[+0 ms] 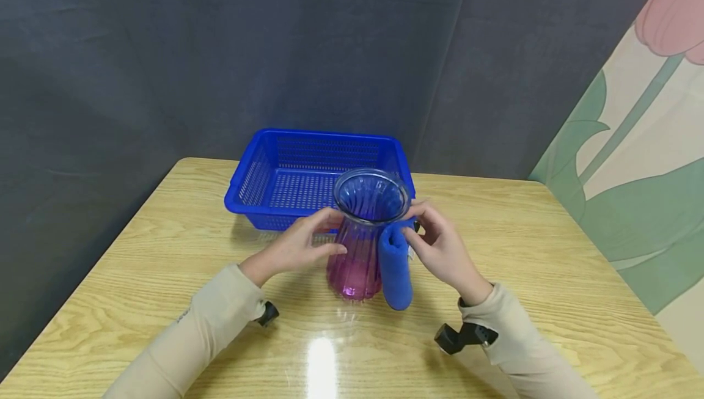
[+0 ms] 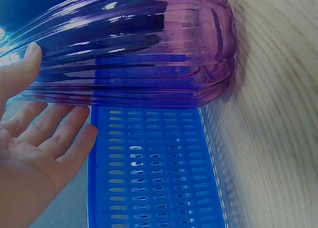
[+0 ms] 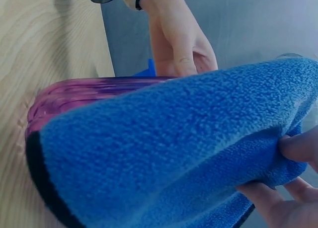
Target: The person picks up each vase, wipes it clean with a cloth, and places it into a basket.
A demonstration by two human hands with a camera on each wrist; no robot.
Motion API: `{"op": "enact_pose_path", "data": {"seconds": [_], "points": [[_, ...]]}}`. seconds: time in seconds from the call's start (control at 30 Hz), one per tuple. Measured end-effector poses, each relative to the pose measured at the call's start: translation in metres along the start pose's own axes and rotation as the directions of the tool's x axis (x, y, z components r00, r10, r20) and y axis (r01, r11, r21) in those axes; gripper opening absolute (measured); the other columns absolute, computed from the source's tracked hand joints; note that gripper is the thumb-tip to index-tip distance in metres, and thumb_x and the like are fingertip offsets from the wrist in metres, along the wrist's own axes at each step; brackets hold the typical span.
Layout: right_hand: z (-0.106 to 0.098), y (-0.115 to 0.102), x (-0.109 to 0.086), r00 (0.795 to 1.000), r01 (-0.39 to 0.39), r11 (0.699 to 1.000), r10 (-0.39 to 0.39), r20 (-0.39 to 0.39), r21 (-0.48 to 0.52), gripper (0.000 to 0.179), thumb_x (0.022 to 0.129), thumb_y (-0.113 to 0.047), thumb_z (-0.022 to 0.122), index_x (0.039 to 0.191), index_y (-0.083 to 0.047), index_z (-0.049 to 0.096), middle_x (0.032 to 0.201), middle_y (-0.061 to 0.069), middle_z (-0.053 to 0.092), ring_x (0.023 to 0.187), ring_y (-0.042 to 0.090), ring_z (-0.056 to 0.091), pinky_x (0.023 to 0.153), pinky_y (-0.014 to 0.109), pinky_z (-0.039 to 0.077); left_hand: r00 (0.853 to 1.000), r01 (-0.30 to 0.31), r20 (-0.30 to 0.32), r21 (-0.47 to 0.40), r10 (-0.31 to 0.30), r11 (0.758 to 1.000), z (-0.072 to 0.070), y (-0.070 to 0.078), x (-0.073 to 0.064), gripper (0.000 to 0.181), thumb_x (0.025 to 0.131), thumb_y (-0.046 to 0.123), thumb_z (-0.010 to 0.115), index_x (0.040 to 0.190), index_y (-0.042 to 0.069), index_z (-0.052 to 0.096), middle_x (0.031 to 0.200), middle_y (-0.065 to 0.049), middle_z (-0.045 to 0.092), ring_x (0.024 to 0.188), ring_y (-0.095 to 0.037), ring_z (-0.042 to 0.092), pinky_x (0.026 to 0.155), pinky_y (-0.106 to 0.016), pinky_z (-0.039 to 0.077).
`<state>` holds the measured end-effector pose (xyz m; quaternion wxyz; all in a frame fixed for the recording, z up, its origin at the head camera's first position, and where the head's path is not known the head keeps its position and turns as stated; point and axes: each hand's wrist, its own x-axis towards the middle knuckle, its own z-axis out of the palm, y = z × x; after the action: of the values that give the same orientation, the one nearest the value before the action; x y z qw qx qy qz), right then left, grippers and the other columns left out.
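A ribbed glass vase (image 1: 359,258), pink at the base and blue towards its flared rim, stands upright on the table. My left hand (image 1: 301,246) holds the vase's left side below the rim, thumb in front and fingers towards the back. In the left wrist view the left hand (image 2: 44,143) shows its thumb against the vase (image 2: 149,49). A blue cloth (image 1: 396,270) with a dark edge hangs along the vase's right side. My right hand (image 1: 442,249) pinches the cloth's upper part near the rim; the right wrist view shows its fingers gripping the cloth (image 3: 164,138).
Behind the vase sits a blue perforated plastic basket (image 1: 258,209), partly hidden by the vase. The wooden table (image 1: 181,252) ends at a dark curtain (image 1: 220,51) at the back. A flower-patterned cloth (image 1: 649,203) hangs on the right.
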<state>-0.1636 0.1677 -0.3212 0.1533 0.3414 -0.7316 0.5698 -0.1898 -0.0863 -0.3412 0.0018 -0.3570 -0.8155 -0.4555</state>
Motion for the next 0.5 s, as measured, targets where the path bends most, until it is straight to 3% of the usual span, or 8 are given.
{"op": "enact_pose_path", "data": {"seconds": [0.1, 0.27, 0.37, 0.5], "points": [[-0.0005, -0.0007, -0.0009, 0.999, -0.025, 0.997, 0.027, 0.024, -0.071, 0.018, 0.083, 0.021, 0.051, 0.097, 0.009, 0.053, 0.112, -0.011, 0.055, 0.106, 0.0, 0.054, 0.056, 0.014, 0.048, 1.0, 0.003, -0.003, -0.001, -0.003, 1.0, 0.0001, 0.0005, -0.0002, 0.046, 0.082, 0.013, 0.07, 0.121, 0.0, 0.051, 0.121, -0.017, 0.061, 0.114, -0.031, 0.059, 0.103, -0.041, 0.048], [-0.0018, -0.0001, -0.0023, 0.996, -0.06, 0.986, 0.07, 0.06, -0.157, 0.018, 0.084, 0.017, 0.053, 0.097, 0.004, 0.054, 0.101, 0.006, 0.054, 0.087, 0.003, 0.051, 0.052, 0.017, 0.047, 1.0, 0.004, -0.012, -0.006, -0.004, 1.0, 0.0006, 0.001, -0.0001, 0.045, 0.081, 0.012, 0.071, 0.12, 0.0, 0.052, 0.12, -0.017, 0.062, 0.113, -0.031, 0.06, 0.102, -0.041, 0.048], [-0.0025, 0.0019, -0.0033, 0.993, -0.073, 0.981, 0.088, 0.08, -0.182, 0.016, 0.085, 0.015, 0.054, 0.096, 0.004, 0.055, 0.096, 0.013, 0.053, 0.081, 0.003, 0.049, 0.052, 0.018, 0.047, 1.0, 0.004, -0.015, -0.009, -0.004, 1.0, 0.0008, 0.0012, -0.0002, 0.044, 0.081, 0.012, 0.071, 0.12, 0.0, 0.052, 0.119, -0.017, 0.062, 0.112, -0.03, 0.06, 0.102, -0.04, 0.048], [-0.0036, 0.0061, -0.0053, 0.989, -0.084, 0.977, 0.106, 0.106, -0.195, 0.016, 0.085, 0.015, 0.055, 0.096, 0.004, 0.054, 0.094, 0.013, 0.052, 0.079, 0.002, 0.048, 0.055, 0.018, 0.048, 1.0, 0.008, -0.014, -0.007, -0.008, 1.0, 0.0007, 0.0016, -0.0004, 0.044, 0.082, 0.012, 0.071, 0.119, 0.0, 0.052, 0.119, -0.017, 0.062, 0.112, -0.03, 0.06, 0.102, -0.041, 0.048]]}}
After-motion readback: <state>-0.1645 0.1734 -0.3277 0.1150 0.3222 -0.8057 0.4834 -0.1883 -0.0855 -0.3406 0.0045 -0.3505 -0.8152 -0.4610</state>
